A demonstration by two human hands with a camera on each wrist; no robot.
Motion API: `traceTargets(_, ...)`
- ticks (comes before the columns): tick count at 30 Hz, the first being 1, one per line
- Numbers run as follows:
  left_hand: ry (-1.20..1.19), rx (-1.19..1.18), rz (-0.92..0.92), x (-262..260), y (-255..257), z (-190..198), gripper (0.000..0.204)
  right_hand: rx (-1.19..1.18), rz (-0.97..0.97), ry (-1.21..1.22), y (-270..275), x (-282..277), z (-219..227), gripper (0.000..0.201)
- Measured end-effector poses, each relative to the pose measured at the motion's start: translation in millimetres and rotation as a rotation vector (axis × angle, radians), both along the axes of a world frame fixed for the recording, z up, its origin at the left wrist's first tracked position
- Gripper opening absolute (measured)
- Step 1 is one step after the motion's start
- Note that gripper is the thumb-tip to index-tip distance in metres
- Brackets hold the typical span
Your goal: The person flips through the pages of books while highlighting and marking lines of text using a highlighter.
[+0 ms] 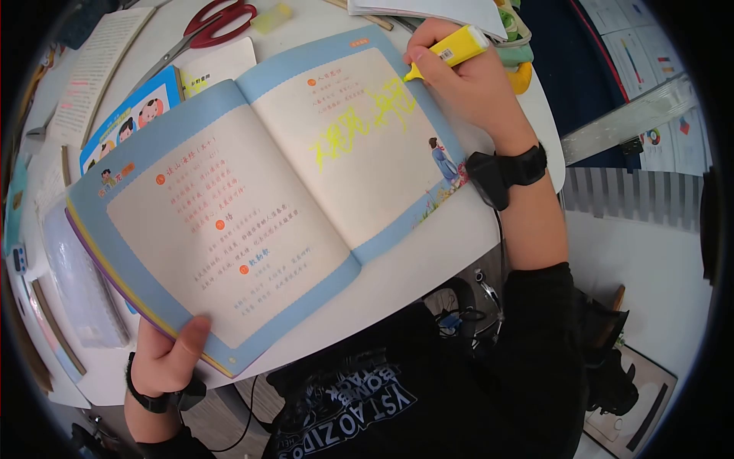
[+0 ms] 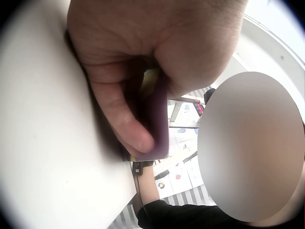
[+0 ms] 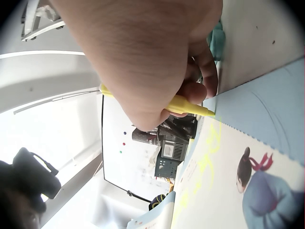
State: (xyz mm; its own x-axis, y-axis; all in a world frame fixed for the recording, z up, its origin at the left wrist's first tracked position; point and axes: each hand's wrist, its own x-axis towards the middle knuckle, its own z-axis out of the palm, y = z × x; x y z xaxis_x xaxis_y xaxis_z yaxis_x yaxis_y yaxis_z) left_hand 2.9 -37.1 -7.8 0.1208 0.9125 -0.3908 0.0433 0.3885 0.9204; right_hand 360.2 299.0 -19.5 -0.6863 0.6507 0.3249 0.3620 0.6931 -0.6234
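Observation:
An open book point(image 1: 306, 214) with blue page borders lies tilted across the white table. My left hand point(image 1: 170, 353) grips its lower left corner, thumb on the page and fingers underneath, as the left wrist view shows with the purple cover point(image 2: 159, 119) between them. In my right hand point(image 1: 466, 88) is a yellow highlighter point(image 1: 459, 47), pinched between thumb and fingers. Its tip point(image 3: 209, 113) is right at the right page, near the blue border. Bright yellow handwritten marks point(image 1: 367, 115) run across the upper part of that page, below the printed lines.
Behind the book lie red-handled scissors point(image 1: 218, 23), a yellow eraser-like block point(image 1: 273, 17) and a blue picture-covered book point(image 1: 134, 115). A printed booklet point(image 1: 99, 69) is at the far left. White papers point(image 1: 436, 14) and a green pouch point(image 1: 516, 34) sit beyond my right hand.

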Motion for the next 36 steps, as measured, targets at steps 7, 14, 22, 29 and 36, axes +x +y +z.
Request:
traceTargets(7, 0.010, 0.003, 0.020, 0.2, -3.5, -1.1, 0.054, -0.087, 0.005, -0.003, -1.0, 2.5, 3.2, 0.012)
traceTargets(14, 0.013, -0.018, 0.036, 2.6, 1.7, 3.7, 0.051, -0.101, 0.011, -0.090, -0.8, 4.8, 8.9, 0.012)
traceTargets(22, 0.012, -0.010, 0.026, 1.8, 0.0, 3.6, 0.051, -0.167, -0.056, 0.018, -5.3, 0.7, 8.4, 0.014)
traceTargets(29, 0.015, 0.011, 0.014, 1.7, 0.6, 2.8, 0.053, -0.050, -0.053, -0.063, -0.1, 3.8, 3.3, 0.014)
traceTargets(36, 0.035, -0.041, 0.055, -1.4, -1.1, 2.9, 0.053, -0.073, -0.010, -0.122, -0.3, 5.8, 11.5, 0.013)
